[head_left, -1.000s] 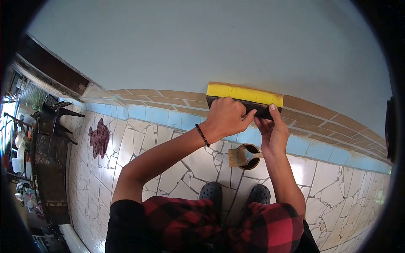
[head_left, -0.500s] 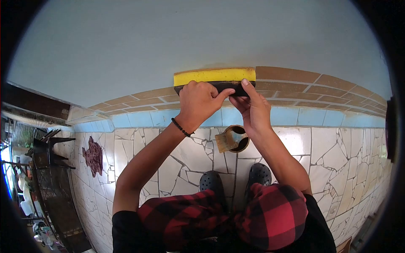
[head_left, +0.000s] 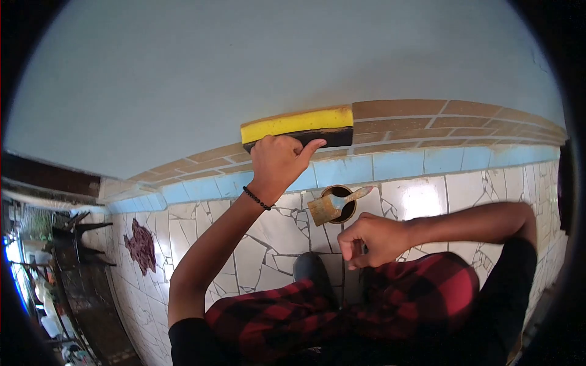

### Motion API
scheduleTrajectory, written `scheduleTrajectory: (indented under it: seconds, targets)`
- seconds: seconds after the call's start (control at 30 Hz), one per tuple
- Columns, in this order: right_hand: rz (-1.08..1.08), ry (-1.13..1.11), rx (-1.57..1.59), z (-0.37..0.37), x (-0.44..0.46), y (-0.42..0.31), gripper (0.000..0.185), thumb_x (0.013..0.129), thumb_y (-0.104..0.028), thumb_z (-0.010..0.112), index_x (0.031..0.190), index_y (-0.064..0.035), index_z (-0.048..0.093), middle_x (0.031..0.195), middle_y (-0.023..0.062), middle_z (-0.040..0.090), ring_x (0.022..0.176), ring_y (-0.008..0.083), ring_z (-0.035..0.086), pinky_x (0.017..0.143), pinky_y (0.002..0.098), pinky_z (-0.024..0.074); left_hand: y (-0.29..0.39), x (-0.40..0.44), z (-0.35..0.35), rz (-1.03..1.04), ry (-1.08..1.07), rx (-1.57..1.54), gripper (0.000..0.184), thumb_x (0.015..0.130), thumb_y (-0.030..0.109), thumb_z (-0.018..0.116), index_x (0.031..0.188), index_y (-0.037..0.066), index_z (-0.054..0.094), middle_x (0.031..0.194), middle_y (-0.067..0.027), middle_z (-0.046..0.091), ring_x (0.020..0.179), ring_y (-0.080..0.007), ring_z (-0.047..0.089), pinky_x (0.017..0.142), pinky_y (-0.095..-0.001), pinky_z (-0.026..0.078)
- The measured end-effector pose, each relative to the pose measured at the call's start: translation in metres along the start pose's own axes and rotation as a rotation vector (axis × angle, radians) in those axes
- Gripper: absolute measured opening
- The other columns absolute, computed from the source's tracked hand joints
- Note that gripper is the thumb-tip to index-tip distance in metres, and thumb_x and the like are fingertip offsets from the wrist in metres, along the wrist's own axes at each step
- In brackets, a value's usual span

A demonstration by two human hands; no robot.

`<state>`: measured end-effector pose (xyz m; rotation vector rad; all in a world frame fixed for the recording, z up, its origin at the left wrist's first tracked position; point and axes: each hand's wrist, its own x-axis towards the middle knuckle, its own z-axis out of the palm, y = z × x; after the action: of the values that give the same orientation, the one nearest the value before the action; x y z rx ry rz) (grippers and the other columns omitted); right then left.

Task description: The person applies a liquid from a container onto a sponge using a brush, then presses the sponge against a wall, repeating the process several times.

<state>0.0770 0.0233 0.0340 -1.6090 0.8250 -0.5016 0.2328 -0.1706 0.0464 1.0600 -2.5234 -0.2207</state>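
left hand point(head_left: 278, 161) clasps a yellow sponge block point(head_left: 298, 122) against the wall point(head_left: 293, 55); right hand point(head_left: 379, 241) loosely clenched near the brush point(head_left: 328, 208).

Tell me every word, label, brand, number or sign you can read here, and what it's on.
None can be read.
Yellow-and-black block, brush, pot: no lettering visible.
White items at far left: too small and blurred to tell.

Left hand point(head_left: 278, 163) conceals part of the sponge block point(head_left: 299, 122); paintbrush point(head_left: 328, 207) partly covers the can point(head_left: 350, 215); left-edge clutter point(head_left: 46, 293) is too small to identify.
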Motion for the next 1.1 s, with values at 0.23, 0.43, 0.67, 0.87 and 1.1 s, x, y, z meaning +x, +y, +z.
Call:
scheduleTrajectory:
  seconds: [0.23, 0.43, 0.67, 0.87, 1.1]
  targets:
    - [-0.013, -0.39, -0.572, -0.034, 0.012, -0.024, 0.024, 0.082, -0.023, 0.071, 0.095, -0.0039, 0.064, 0.078, 0.0135, 0.068, 0.079, 0.0355, 0.069, 0.07, 0.0455, 0.0537, 0.007, 0.006, -0.011, 0.0, -0.113, 0.017, 0.066, 0.088, 0.057, 0.064, 0.049, 0.003, 0.062, 0.043, -0.0134, 0.049, 0.042, -0.0363, 0.052, 0.043, -0.0418, 0.039]
    - [-0.174, -0.169, -0.628, -0.013, 0.038, 0.008, 0.025, 0.079, -0.023, 0.072, 0.093, -0.0042, 0.064, 0.081, 0.016, 0.068, 0.084, 0.0382, 0.067, 0.071, 0.05, 0.0527, 0.0, 0.0, 0.004, 0.086, 0.041, -0.01, 0.058, 0.085, 0.048, 0.073, 0.047, 0.005, 0.061, 0.041, -0.012, 0.046, 0.038, -0.0333, 0.045, 0.041, -0.0394, 0.034]
    - [-0.239, -0.263, -0.543, 0.015, 0.023, 0.05, 0.022, 0.075, -0.023, 0.073, 0.086, -0.0056, 0.066, 0.078, 0.0155, 0.067, 0.081, 0.0382, 0.068, 0.068, 0.0494, 0.0531, -0.001, 0.001, 0.011, 0.061, 0.039, -0.035, 0.056, 0.084, 0.042, 0.077, 0.047, 0.003, 0.06, 0.04, -0.0112, 0.045, 0.034, -0.0269, 0.04, 0.04, -0.0363, 0.032]
    - [-0.234, -0.214, -0.566, 0.006, 0.017, 0.055, 0.021, 0.075, -0.022, 0.072, 0.084, -0.0043, 0.066, 0.077, 0.0167, 0.067, 0.079, 0.0389, 0.067, 0.068, 0.0495, 0.0529, 0.003, 0.003, 0.005, -0.007, -0.058, -0.019, 0.047, 0.087, 0.041, 0.076, 0.06, 0.002, 0.073, 0.049, -0.0059, 0.063, 0.043, -0.0124, 0.061, 0.047, -0.0241, 0.045]
    - [-0.243, 0.134, -0.736, -0.031, 0.023, 0.047, 0.021, 0.073, -0.019, 0.071, 0.083, -0.0034, 0.061, 0.076, 0.0152, 0.064, 0.074, 0.0377, 0.065, 0.068, 0.0491, 0.0515, 0.0, 0.003, 0.009, 0.133, 0.064, 0.094, 0.049, 0.084, 0.04, 0.077, 0.052, 0.004, 0.068, 0.043, -0.0053, 0.057, 0.035, -0.0159, 0.053, 0.041, -0.0285, 0.038]
